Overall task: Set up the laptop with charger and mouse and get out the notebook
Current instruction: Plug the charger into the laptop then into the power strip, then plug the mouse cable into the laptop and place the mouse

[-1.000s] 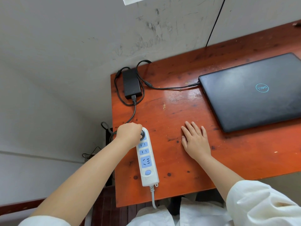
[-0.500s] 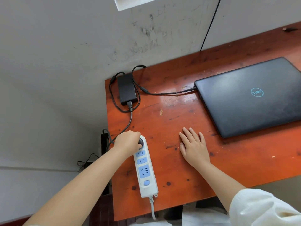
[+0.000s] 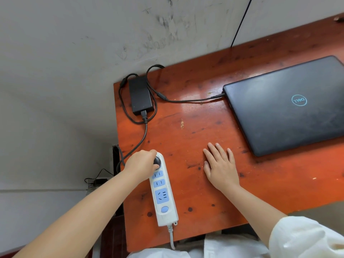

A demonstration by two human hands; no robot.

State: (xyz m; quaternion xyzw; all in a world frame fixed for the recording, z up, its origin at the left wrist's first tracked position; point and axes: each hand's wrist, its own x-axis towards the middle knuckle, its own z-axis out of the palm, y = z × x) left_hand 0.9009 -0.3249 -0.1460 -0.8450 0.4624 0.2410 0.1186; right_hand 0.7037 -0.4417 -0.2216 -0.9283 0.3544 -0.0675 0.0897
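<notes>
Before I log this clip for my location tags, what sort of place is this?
Probably a plain study or dorm room: a worn red wooden desk against a scuffed white wall, with a closed Dell laptop and a white power strip.

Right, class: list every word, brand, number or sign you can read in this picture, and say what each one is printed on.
"DELL": round blue logo on the closed lid of the laptop, seen upside down from this view.
Power strip: only socket slots and a blue button show; no readable text.
Charger brick: no readable label shows.
Nothing else carries text.
</notes>
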